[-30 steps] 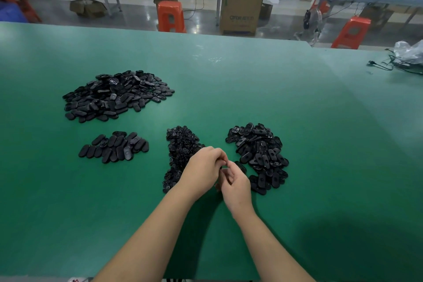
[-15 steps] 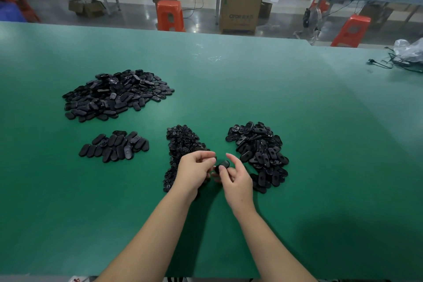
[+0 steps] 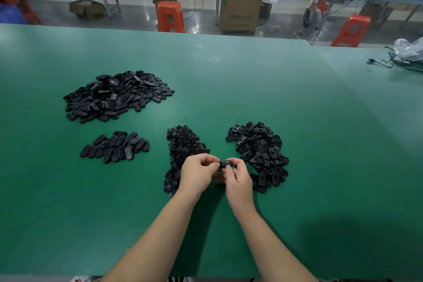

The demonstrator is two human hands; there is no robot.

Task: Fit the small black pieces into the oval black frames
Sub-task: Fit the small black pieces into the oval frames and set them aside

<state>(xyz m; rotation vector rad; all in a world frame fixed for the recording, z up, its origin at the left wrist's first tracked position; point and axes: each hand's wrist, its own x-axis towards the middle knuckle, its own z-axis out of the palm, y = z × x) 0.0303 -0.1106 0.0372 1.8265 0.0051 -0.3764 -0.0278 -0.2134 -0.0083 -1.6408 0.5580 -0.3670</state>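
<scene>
Hands (image 3: 198,173) (image 3: 238,180) pinch one oval black plastic frame (image 3: 225,164) together.
Four heaps of black parts lie on the green table (image 3: 297,103).

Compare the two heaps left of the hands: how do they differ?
The far heap is much larger and piled in loose layers; the near heap holds far fewer ovals, mostly side by side in one flat layer. The far heap lies further from the hands. Both hold black oval parts on the green table.

- The green bench (image 3: 229,80) is carrying four black heaps.
- Oval frames (image 3: 258,153) are lying right, small pieces (image 3: 183,144) centre.
- Two piles of ovals (image 3: 116,96) are lying left.
- Cables (image 3: 389,64) are lying far right.
</scene>
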